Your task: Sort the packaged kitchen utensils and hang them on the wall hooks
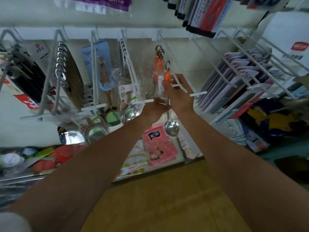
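In the head view, the only one we have, both arms reach up and away from us to the middle of a wall rack. The right hand (179, 94) pinches the orange grip of a ladle (167, 77) just below its metal hanging loop. We take this high hold as a way of steering the loop onto the white wire hook (182, 87) that runs past the same fingers. The loop sits close beside the wire, but we cannot tell whether it is threaded yet. The left hand (154, 107), lower and just left of the shaft, is curled round the ladle's clear wrapper. That probably keeps the long tool from swinging while the top is aimed. The bowl (171, 127) hangs free below both hands. Farther back on the same hook hang more orange-handled ladles (158, 64), which explains the choice of place: like goes with like. A pink packet (158, 144) lies on the shelf beneath.
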Tool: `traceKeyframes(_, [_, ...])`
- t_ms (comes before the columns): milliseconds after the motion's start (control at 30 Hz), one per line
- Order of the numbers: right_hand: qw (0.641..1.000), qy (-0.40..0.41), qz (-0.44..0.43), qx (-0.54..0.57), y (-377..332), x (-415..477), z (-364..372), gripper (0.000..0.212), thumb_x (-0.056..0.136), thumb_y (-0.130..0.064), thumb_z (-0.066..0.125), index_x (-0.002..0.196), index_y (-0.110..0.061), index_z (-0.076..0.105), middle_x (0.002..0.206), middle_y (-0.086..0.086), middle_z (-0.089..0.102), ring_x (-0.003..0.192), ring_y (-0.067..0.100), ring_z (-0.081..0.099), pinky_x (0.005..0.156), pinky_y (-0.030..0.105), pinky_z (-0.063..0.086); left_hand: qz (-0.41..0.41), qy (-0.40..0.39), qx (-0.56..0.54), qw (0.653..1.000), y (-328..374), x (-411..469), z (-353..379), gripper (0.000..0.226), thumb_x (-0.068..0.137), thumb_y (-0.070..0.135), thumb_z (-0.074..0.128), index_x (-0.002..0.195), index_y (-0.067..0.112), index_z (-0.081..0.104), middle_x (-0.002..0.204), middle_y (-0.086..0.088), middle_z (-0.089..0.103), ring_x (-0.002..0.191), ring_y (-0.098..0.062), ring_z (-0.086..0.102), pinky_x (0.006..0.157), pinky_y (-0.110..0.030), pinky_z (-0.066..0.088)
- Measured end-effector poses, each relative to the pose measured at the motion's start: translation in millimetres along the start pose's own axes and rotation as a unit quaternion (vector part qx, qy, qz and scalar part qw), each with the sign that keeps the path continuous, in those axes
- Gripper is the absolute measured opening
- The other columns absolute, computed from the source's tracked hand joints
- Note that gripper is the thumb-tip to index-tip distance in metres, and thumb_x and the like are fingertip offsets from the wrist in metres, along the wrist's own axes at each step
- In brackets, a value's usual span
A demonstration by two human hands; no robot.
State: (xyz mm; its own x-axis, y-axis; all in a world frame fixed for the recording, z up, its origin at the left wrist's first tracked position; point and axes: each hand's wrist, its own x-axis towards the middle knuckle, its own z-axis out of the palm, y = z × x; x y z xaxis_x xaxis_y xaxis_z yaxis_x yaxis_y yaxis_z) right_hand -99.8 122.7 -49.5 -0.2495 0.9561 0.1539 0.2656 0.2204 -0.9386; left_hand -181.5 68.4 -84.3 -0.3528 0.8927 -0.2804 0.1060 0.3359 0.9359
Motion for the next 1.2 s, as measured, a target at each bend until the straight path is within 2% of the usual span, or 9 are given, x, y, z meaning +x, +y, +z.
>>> traceKeyframes(100, [1.0, 0.023, -0.015, 0.002, -6, -10, -6, 0.027, 0.075, -0.037, 0.077, 0.093, -0.021, 0.066, 0.086, -0.003, 0.069, 0.081, 0.014, 0.067, 0.074, 0.024, 0.052, 0.006, -0.017, -0.034, 0.999, 0, -11, 6, 0.0, 0.091, 0.01, 0.062, 0.091, 0.01, 0.062, 0.092, -0.009, 0.063, 0.081, -0.02, 0.062, 0.074, -0.034, 0.055])
traceKeyframes(200, [0.999, 0.048, 0.0, 0.011, -13, -21, -14, 0.019, 0.078, -0.026, 0.076, 0.091, -0.016, 0.066, 0.076, -0.008, 0.065, 0.068, 0.005, 0.062, 0.063, 0.015, 0.046, 0.011, -0.022, -0.05, 0.998, 1, -30, 9, 0.016, 0.09, 0.004, 0.062, 0.076, 0.011, 0.057, 0.079, -0.007, 0.057, 0.069, -0.017, 0.056, 0.062, -0.028, 0.054])
traceKeyframes(400, [0.999, 0.05, 0.0, 0.007, -24, -52, -30, 0.015, 0.078, -0.027, 0.076, 0.081, -0.022, 0.063, 0.075, -0.003, 0.067, 0.073, 0.016, 0.065, 0.073, 0.033, 0.053, 0.032, -0.038, -0.024, 0.998, -2, -67, 1, 0.022, 0.088, 0.001, 0.067, 0.072, 0.012, 0.056, 0.074, -0.013, 0.054, 0.066, -0.022, 0.052, 0.057, -0.029, 0.05])
traceKeyframes(567, [0.999, 0.049, 0.009, 0.009, -28, -82, -50, 0.021, 0.081, -0.019, 0.079, 0.091, -0.019, 0.061, 0.076, -0.016, 0.059, 0.071, -0.002, 0.056, 0.076, 0.022, 0.048, 0.026, -0.039, 0.011, 0.999, -8, -98, 8, 0.024, 0.084, 0.003, 0.072, 0.067, 0.016, 0.059, 0.063, -0.005, 0.054, 0.071, -0.025, 0.055, 0.075, -0.043, 0.052])
traceKeyframes(633, [0.998, 0.05, 0.017, 0.022, -29, -97, -56, 0.022, 0.081, -0.017, 0.079, 0.092, -0.021, 0.06, 0.078, -0.016, 0.059, 0.072, -0.001, 0.056, 0.076, 0.022, 0.049, 0.019, -0.04, 0.014, 0.999, -10, -111, 11, 0.024, 0.082, 0.004, 0.073, 0.067, 0.017, 0.061, 0.059, -0.002, 0.054, 0.066, -0.023, 0.054, 0.071, -0.043, 0.051])
traceKeyframes(733, [0.997, 0.053, 0.019, 0.046, -32, -120, -63, 0.022, 0.08, -0.015, 0.079, 0.09, -0.024, 0.061, 0.081, -0.012, 0.063, 0.076, 0.004, 0.059, 0.08, 0.027, 0.052, 0.014, -0.041, 0.012, 0.999, -12, -132, 14, 0.026, 0.082, 0.003, 0.073, 0.065, 0.018, 0.062, 0.05, 0.005, 0.053, 0.056, -0.02, 0.051, 0.061, -0.032, 0.048])
traceKeyframes(900, [0.996, 0.056, 0.017, 0.064, -41, -146, -73, 0.023, 0.081, -0.014, 0.079, 0.095, -0.019, 0.061, 0.083, -0.011, 0.063, 0.076, 0.003, 0.059, 0.076, 0.018, 0.049, 0.027, -0.035, 0.016, 0.999, -10, -159, 14, 0.026, 0.082, 0.005, 0.074, 0.064, 0.022, 0.063, 0.063, -0.004, 0.056, 0.065, -0.023, 0.053, 0.065, -0.038, 0.049])
traceKeyframes(1100, [0.997, 0.033, 0.028, 0.069, -53, -178, -57, 0.026, 0.08, -0.013, 0.08, 0.09, -0.026, 0.059, 0.082, -0.01, 0.063, 0.076, 0.007, 0.06, 0.08, 0.034, 0.055, 0.014, -0.035, 0.042, 0.998, -19, -193, -5, 0.016, 0.083, 0.009, 0.073, 0.071, 0.011, 0.064, 0.064, -0.008, 0.056, 0.065, -0.024, 0.055, 0.071, -0.047, 0.057])
traceKeyframes(1200, [0.996, -0.006, 0.034, 0.079, -66, -194, -24, 0.024, 0.082, -0.01, 0.078, 0.094, -0.02, 0.059, 0.081, -0.009, 0.062, 0.065, -0.002, 0.058, 0.069, 0.022, 0.05, -0.021, -0.018, 0.041, 0.999, -31, -210, -39, 0.018, 0.085, 0.01, 0.071, 0.07, 0.014, 0.063, 0.068, -0.009, 0.056, 0.067, -0.024, 0.055, 0.069, -0.046, 0.058])
